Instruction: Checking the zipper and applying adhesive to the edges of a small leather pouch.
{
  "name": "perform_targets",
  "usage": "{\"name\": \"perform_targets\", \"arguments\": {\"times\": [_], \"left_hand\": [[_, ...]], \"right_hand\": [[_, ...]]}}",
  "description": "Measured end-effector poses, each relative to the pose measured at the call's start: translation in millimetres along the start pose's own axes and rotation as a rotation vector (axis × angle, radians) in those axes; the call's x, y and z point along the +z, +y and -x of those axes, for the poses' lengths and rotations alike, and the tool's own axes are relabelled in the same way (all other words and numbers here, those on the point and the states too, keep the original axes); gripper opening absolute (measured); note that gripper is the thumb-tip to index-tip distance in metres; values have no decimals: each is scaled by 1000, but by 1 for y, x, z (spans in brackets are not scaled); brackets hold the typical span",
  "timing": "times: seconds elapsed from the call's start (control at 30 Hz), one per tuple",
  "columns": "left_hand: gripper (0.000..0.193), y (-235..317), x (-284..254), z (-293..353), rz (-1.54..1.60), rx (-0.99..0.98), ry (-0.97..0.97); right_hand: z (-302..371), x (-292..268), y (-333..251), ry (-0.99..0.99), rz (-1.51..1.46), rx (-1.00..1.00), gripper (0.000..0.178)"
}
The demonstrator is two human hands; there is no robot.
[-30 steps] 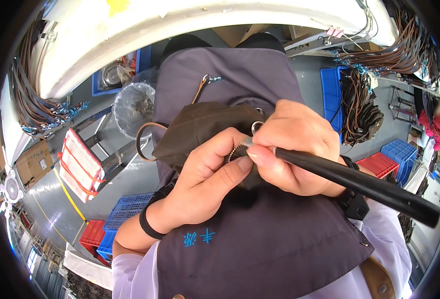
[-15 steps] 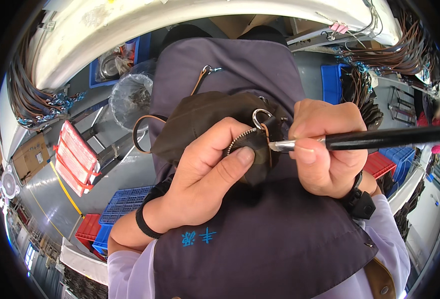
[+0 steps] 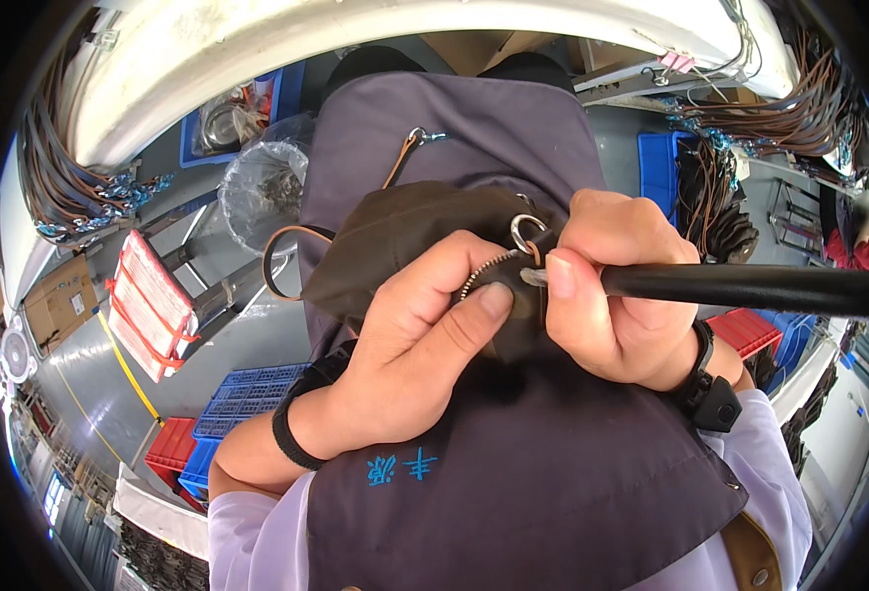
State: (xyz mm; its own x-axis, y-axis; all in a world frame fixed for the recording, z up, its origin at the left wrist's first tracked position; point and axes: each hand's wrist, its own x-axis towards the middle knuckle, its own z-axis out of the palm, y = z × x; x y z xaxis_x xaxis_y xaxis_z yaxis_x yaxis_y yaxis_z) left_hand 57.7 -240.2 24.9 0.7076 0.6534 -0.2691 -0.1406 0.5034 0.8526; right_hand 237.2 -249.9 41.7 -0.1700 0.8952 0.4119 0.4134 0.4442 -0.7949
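While left hand (image 3: pixel 410 360) pinches one pouch (image 3: pixel 405 241), right hand (image 3: pixel 617 286) grips one black rod (image 3: pixel 750 289).

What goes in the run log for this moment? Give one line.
left hand: pinches dark pouch by zipper | right hand: grips black tool, tip at zipper | metal ring above | lap: grey apron

The one camera is sitting on the person's head and looking straight down, very close to the left hand (image 3: pixel 410 360) and right hand (image 3: pixel 617 295) over the apron (image 3: pixel 513 473). Its wide lens is bending the floor (image 3: pixel 247 340) and shelves around the edges.
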Motion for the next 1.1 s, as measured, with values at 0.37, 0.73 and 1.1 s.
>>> {"name": "perform_targets", "arguments": {"times": [0.37, 0.73, 1.1], "left_hand": [[15, 7, 4, -2, 193, 18, 53], [14, 12, 5, -2, 221, -58, 58], [14, 11, -1, -4, 266, -56, 54]], "right_hand": [[-43, -28, 32, 138, -383, 389, 17], [-154, -41, 118, -27, 842, 182, 37], [-144, -110, 179, 348, 870, 59, 36]]}}
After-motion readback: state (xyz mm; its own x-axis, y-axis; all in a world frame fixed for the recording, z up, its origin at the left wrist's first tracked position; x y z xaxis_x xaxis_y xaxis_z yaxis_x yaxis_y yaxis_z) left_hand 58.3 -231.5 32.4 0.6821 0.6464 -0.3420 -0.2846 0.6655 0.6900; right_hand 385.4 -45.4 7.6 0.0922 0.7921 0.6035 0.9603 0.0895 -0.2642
